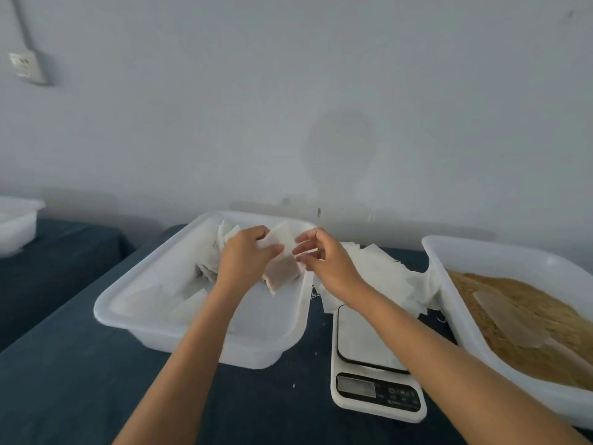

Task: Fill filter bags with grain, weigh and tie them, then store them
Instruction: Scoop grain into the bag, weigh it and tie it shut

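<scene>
A white filter bag (281, 264) with brownish grain in its lower half hangs over the white storage tub (134, 303). My left hand (245, 255) grips the bag's upper left part. My right hand (324, 258) is at the bag's right edge, fingers pinched near its top; a thin string cannot be made out. Several filled bags (205, 271) lie in the tub behind my left hand. A white kitchen scale (369, 348) sits to the right of the tub with nothing on its platform. A tub of tan grain (529, 319) stands at the far right.
A pile of empty filter bags (382, 271) lies on the dark blue table (80, 380) between the two tubs. A flat scoop (510, 319) rests in the grain. Another white tub (16, 226) stands on a separate surface at the far left. A grey wall is close behind.
</scene>
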`<state>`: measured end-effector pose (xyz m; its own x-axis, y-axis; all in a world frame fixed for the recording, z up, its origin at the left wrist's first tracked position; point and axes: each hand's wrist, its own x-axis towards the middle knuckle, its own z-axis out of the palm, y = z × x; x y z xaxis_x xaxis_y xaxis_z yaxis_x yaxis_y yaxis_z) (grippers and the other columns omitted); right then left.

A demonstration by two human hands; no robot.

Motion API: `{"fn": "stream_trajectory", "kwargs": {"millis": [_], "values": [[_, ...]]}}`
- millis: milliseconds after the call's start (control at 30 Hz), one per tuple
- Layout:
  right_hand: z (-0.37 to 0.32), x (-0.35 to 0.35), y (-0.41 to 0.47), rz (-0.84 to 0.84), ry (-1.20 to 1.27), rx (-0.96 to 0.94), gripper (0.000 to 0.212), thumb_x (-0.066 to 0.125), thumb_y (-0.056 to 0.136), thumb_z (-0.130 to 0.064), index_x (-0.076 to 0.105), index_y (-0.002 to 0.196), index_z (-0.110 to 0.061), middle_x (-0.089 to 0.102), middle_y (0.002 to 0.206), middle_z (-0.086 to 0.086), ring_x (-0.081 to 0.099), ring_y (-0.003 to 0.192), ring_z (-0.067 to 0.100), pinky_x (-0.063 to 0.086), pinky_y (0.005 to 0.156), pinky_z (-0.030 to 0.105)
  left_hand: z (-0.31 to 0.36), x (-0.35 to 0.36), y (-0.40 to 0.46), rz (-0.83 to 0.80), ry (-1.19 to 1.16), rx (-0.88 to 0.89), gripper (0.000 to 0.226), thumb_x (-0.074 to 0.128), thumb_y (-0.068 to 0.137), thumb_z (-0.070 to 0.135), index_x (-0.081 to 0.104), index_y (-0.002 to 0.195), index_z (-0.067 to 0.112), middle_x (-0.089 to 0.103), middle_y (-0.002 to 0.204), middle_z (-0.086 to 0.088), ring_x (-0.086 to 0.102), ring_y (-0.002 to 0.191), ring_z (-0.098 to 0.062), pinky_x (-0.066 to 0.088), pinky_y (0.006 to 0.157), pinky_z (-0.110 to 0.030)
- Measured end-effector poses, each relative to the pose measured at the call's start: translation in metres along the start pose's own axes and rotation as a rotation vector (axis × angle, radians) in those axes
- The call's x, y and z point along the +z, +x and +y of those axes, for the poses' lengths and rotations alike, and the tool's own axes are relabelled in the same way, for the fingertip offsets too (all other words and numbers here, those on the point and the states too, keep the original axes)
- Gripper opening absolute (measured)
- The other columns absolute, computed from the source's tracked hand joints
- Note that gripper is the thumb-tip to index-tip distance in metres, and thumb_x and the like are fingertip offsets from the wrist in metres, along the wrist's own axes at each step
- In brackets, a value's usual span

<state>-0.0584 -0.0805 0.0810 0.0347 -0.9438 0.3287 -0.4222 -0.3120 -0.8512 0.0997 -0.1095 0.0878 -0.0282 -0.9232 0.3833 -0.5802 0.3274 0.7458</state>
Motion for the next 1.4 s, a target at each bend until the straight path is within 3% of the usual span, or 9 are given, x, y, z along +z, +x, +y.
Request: {"fn": "stream_trajectory", "kwargs": {"millis": [233,567,700,800,1000,1100,1167,1267,1400], "values": [[0.001,0.08,0.01,-0.3,-0.286,0.008,0.023,0.047,0.095,-0.006,0.054,0.115,-0.014,0.059,0.115,0.003,0.057,0.105,0.017,0.049,0.093,0.034,-0.058,-0.039,-0.009,-0.158,0.097,-0.126,0.022,0.064,0.081,0.014,0.052,0.066,0.002,0.048,0.058,-0.004,0.049,0.053,-0.016,0.052,0.052,-0.033],[-0.007,0.125,0.005,-0.672,-0.499,0.202,0.034,0.04,0.087,0.005,0.066,0.105,-0.007,0.061,0.117,0.015,0.059,0.107,0.031,0.048,0.087,0.038,-0.104,-0.047,-0.01,-0.631,0.5,-0.244,0.013,0.06,0.086,0.021,0.052,0.095,0.015,0.056,0.1,-0.004,0.052,0.091,-0.02,0.042,0.072,-0.026],[-0.007,0.126,0.003,-0.759,-0.443,0.215,0.04,0.039,0.088,0.003,0.068,0.113,-0.01,0.062,0.123,0.008,0.057,0.105,0.024,0.042,0.085,0.029,-0.108,-0.045,-0.01,-0.58,0.549,-0.28,0.041,0.06,0.089,0.019,0.046,0.127,0.011,0.05,0.13,-0.006,0.05,0.116,-0.022,0.037,0.086,-0.026],[-0.004,0.115,0.004,-0.832,-0.387,0.209,0.041,0.038,0.089,0.006,0.061,0.12,-0.008,0.06,0.125,0.009,0.057,0.106,0.02,0.044,0.088,0.028,-0.101,-0.04,-0.007,-0.452,0.472,-0.25,0.03,0.063,0.087,0.02,0.049,0.112,0.011,0.056,0.12,-0.008,0.053,0.104,-0.022,0.037,0.079,-0.024],[-0.002,0.045,0.02,-0.386,-0.126,0.032,0.024,0.048,0.092,0.0,0.068,0.096,-0.013,0.07,0.101,0.006,0.064,0.098,0.024,0.052,0.081,0.026,-0.056,-0.012,-0.001,-0.102,0.346,-0.057,0.014,0.057,0.089,0.024,0.053,0.097,0.014,0.063,0.101,-0.004,0.057,0.096,-0.025,0.039,0.075,-0.03],[0.01,-0.006,0.03,-0.042,-0.132,0.047,0.038,0.043,0.088,0.007,0.065,0.077,-0.022,0.07,0.088,-0.001,0.066,0.087,0.017,0.049,0.069,0.014,-0.031,0.01,0.004,-0.129,0.252,0.044,0.016,0.058,0.089,0.021,0.056,0.102,0.011,0.062,0.103,-0.001,0.057,0.096,-0.021,0.039,0.077,-0.028],[0.032,-0.034,0.033,0.117,-0.235,0.125,0.037,0.042,0.086,0.008,0.062,0.073,-0.02,0.069,0.085,0.003,0.065,0.083,0.022,0.05,0.069,0.022,-0.017,0.026,0.006,-0.177,0.25,0.09,0.015,0.056,0.09,0.02,0.056,0.102,0.012,0.062,0.104,0.0,0.056,0.094,-0.019,0.039,0.076,-0.027],[0.073,-0.057,0.031,0.167,-0.43,0.332,0.025,0.044,0.085,0.003,0.062,0.078,-0.013,0.067,0.093,0.006,0.063,0.093,0.027,0.051,0.084,0.038,-0.002,0.05,0.007,-0.232,0.257,0.135,0.015,0.054,0.091,0.02,0.057,0.103,0.012,0.064,0.104,0.0,0.057,0.096,-0.018,0.04,0.077,-0.024],[0.116,-0.057,0.023,0.092,-0.573,0.522,0.019,0.049,0.087,-0.008,0.064,0.096,-0.001,0.065,0.105,0.011,0.059,0.101,0.03,0.048,0.086,0.036,0.004,0.069,0.004,-0.265,0.271,0.139,0.016,0.053,0.091,0.018,0.058,0.104,0.011,0.064,0.103,-0.001,0.057,0.096,-0.017,0.037,0.073,-0.022]]}}
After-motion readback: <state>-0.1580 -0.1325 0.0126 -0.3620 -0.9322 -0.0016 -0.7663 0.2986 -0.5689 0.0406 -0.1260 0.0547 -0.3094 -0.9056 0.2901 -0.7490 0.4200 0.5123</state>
